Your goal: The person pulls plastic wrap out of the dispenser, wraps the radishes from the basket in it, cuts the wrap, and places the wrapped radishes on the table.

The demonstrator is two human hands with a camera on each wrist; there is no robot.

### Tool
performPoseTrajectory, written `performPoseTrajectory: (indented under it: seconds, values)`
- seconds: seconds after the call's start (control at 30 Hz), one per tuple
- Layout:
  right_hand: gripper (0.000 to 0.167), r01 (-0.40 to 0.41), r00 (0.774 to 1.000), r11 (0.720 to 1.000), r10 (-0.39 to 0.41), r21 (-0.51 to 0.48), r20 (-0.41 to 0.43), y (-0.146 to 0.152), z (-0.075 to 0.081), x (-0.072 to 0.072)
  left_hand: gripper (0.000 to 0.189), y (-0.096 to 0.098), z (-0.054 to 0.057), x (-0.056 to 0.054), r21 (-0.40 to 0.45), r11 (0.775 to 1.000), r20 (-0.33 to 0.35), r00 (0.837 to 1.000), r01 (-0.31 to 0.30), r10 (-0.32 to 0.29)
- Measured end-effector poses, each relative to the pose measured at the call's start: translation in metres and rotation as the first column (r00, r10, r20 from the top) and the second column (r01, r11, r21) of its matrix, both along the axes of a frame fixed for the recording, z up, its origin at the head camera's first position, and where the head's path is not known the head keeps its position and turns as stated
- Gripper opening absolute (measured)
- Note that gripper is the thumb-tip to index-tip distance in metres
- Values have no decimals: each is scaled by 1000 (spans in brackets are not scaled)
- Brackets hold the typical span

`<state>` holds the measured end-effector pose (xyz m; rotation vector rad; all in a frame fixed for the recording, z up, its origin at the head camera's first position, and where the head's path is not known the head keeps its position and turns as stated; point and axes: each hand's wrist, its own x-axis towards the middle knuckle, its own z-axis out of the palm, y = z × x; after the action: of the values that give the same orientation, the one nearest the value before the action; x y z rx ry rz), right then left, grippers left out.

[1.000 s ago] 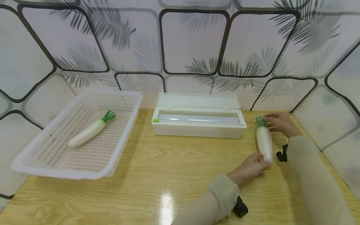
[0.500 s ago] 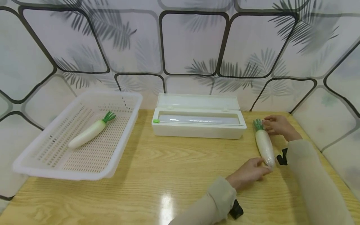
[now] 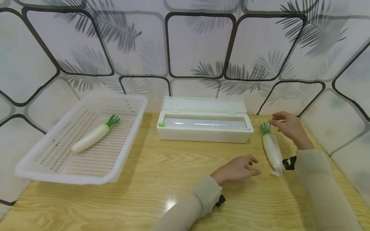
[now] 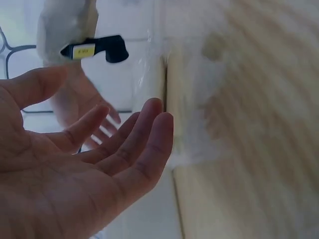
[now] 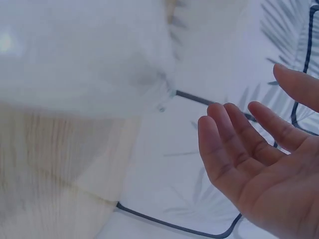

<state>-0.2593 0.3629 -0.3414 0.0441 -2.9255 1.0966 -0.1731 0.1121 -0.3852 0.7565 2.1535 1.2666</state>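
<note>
A white radish [image 3: 272, 150] wrapped in clear plastic film lies on the table at the right, green leaves to the back and a twisted film end toward the front. My right hand [image 3: 288, 126] hovers beside its leaves, fingers relaxed and holding nothing. To the left of its front end, my left hand [image 3: 236, 169] is apart from the radish, fingers loosely bent around nothing. Both palms look bare in the wrist views, the left hand [image 4: 99, 154] and the right hand [image 5: 264, 154] alike.
A white film box [image 3: 205, 134] with its lid raised stands at the back middle, a roll of cling film [image 3: 202, 122] inside. On the left is a white perforated basket [image 3: 122, 154] holding an unwrapped radish [image 3: 91, 138]. A patterned wall [image 3: 199, 45] rises behind the table.
My left hand has let go of the radish's front end and drawn back to the left. My right hand has lifted slightly off the leaves. The radish now lies released, its tip turned slightly rightward.
</note>
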Motion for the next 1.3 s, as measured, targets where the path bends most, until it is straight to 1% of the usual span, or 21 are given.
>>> performPoseTrajectory:
  seconds: [0.2, 0.37, 0.47, 0.57, 0.63, 0.7, 0.8, 0.93, 1.07, 1.17, 1.3]
  values:
    - [52, 8, 995, 1000, -5, 22, -101, -13, 5, 11, 42, -30, 12, -5, 11, 1000, -52, 999, -14, 15]
    - [42, 13, 985, 998, -3, 56, -173, -22, 6, 21, 39, -56, 17, -10, 4, 1000, -108, 994, -29, 29]
    - [40, 21, 983, 997, -6, 78, -184, -26, 6, 26, 39, -70, 19, -12, 13, 999, -129, 990, -51, 52]
    - [40, 19, 983, 997, -6, 73, -183, -31, 5, 32, 39, -83, 20, -14, 18, 997, -151, 985, -75, 77]
    - [39, 16, 980, 997, -1, 73, -200, -34, 5, 36, 37, -91, 21, -15, 18, 996, -172, 981, -89, 91]
    - [36, 10, 974, 998, 5, 65, -225, -38, 4, 40, 36, -98, 22, -16, 16, 994, -201, 973, -110, 111]
    - [30, 2, 962, 998, 14, 59, -273, -44, 4, 45, 34, -108, 24, -17, 6, 988, -248, 957, -152, 148]
    - [26, -10, 949, 999, 25, 49, -314, -50, 0, 50, 35, -119, 25, -18, -4, 980, -286, 939, -201, 191]
    - [23, -14, 938, 999, 30, 47, -345, -54, -3, 52, 35, -129, 24, -20, 14, 974, -301, 927, -228, 221]
    - [21, -18, 931, 999, 35, 52, -362, -55, -4, 51, 34, -137, 25, -22, 44, 968, -313, 917, -247, 249]
    - [20, -24, 925, 998, 43, 56, -377, -57, -4, 51, 32, -147, 26, -24, 70, 961, -348, 896, -269, 276]
